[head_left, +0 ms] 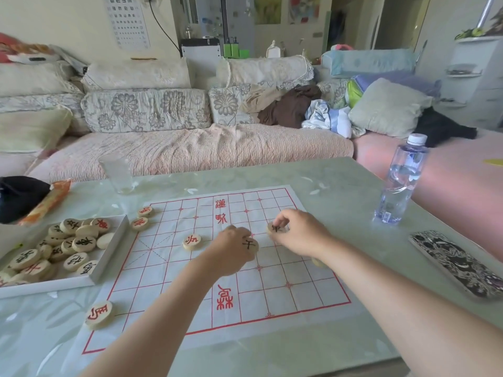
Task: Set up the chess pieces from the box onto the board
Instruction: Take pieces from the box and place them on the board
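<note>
Pale green glossy counter (340, 186) filling foreground. Long sofa with pink quilted seat cover (190, 148) stretching behind it, grey-flowered cream back cushions (147, 110) leaning along it. White eye chart (128, 20) hanging on cream wall (68, 20). White shelf unit (473, 77) standing far right. Soft daylight washing over room.

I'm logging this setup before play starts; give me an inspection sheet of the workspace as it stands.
Surface: glossy pale green table, paper board lying flat on it.
Job's things: white box left of the board, holding many loose pieces; one red-lettered piece on the grid; three edge pieces along its left side.
Clutter: water bottle, phone, glass, black bag, orange packet.
Grips: left hand holds a black-lettered piece; right hand pinches a second black-lettered piece at the board.
Cables: black cable on the far wall.
Surroundings: sofa with cushions and clothes behind the table.
</note>
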